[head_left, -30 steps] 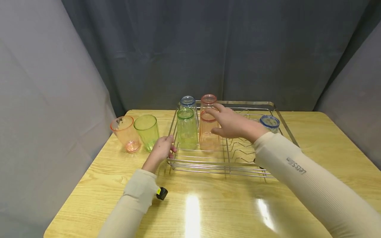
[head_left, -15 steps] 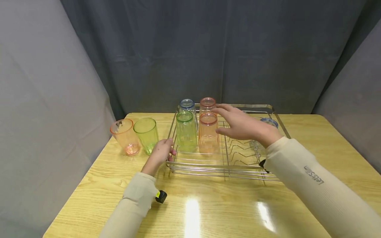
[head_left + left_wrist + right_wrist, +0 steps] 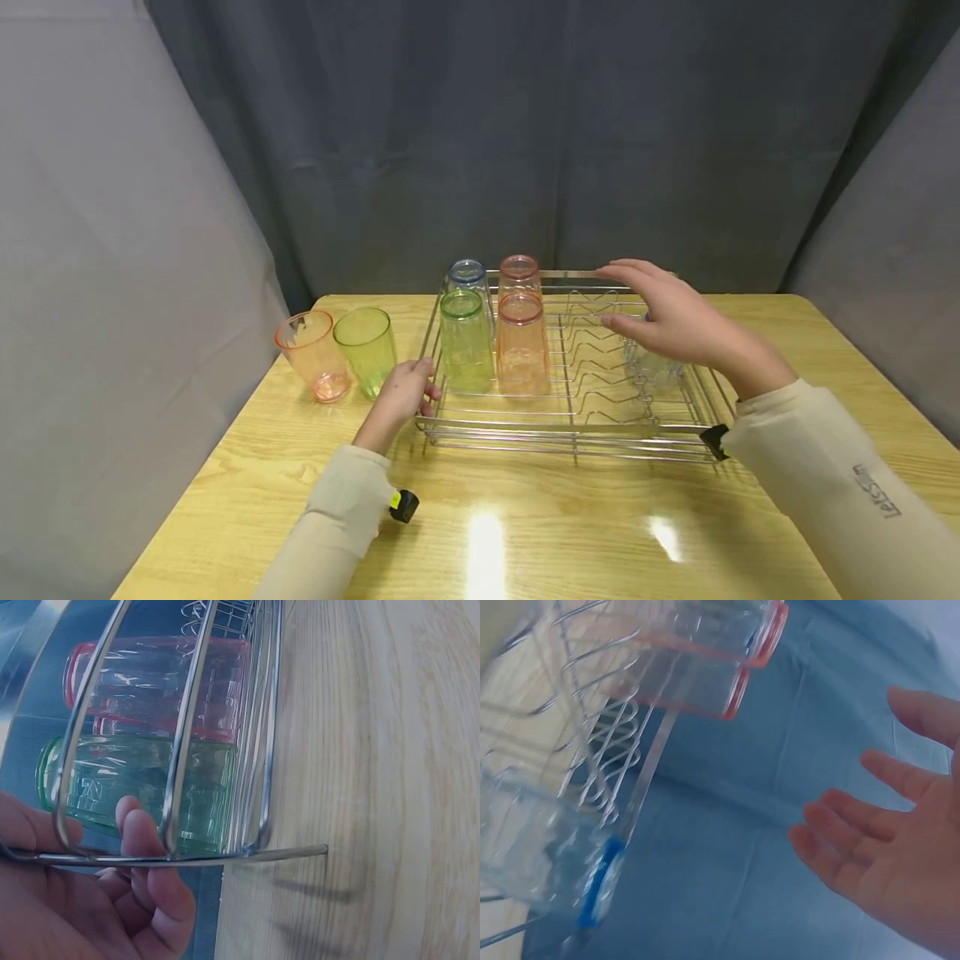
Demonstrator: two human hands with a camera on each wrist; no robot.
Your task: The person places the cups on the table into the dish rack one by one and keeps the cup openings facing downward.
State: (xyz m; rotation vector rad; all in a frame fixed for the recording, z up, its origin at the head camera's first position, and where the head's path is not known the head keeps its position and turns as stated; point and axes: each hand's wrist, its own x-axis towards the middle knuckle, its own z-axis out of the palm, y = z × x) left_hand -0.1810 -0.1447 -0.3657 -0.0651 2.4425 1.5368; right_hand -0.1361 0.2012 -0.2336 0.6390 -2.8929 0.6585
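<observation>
My left hand [image 3: 405,387] grips the left front corner of a wire dish rack [image 3: 510,427]; in the left wrist view its fingers curl round the wire. Upside down in the rack's left part stand a green tumbler [image 3: 467,354], an orange tumbler [image 3: 522,354], a blue-rimmed tumbler [image 3: 467,272] and a red-rimmed tumbler [image 3: 519,267]. Over the rack's right part hovers my right hand [image 3: 675,321], fingers extended and holding nothing. Partly hidden below it is a clear tumbler [image 3: 654,371], whose blue rim [image 3: 600,881] shows in the right wrist view.
Left of the rack, an orange tumbler [image 3: 309,340] and a yellow-green tumbler [image 3: 367,342] stand upright on the wooden table [image 3: 247,492]. Wavy wire dividers [image 3: 600,354] run through the rack's middle. A dark curtain [image 3: 420,142] hangs behind.
The right hand has moved right, away from the orange tumbler to above the blue-rimmed one on the right. My left hand keeps its place on the rack; the head view has tilted up slightly.
</observation>
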